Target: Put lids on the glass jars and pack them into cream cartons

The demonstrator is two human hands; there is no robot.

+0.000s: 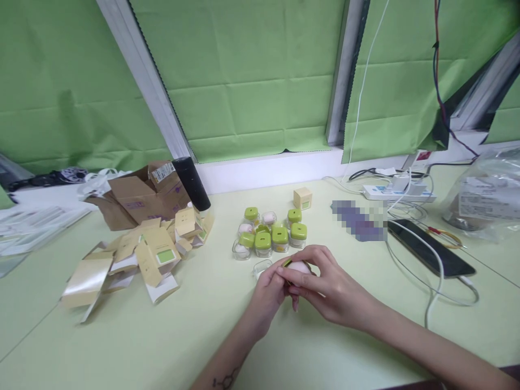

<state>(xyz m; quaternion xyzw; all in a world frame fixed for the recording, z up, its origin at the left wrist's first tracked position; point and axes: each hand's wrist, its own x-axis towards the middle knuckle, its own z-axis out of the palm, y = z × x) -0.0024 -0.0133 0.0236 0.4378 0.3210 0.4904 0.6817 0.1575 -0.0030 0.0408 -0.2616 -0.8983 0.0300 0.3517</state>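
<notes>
My left hand (pixel 268 292) is closed round the left side of a green lid (pixel 287 262). Against the lid sits a pale pink rounded piece (pixel 299 267), which the fingers of my right hand (pixel 331 287) press and hold; the fingers partly cover both. Just behind my left hand stands a clear small jar (pixel 262 266) without a lid. Further back are several clear jars with green lids (pixel 280 234), grouped together. One more jar there has its green lid (pixel 246 239) tilted over a pale piece (pixel 241 249).
Flattened and torn small cartons (pixel 134 254) lie at the left, before an open brown cardboard box (pixel 142 195) and a black cylinder (pixel 192 183). A closed small carton (pixel 303 199) stands behind the jars. A phone (pixel 430 248), cables, a power strip (pixel 400 192) and a plastic bag (pixel 487 197) are at the right.
</notes>
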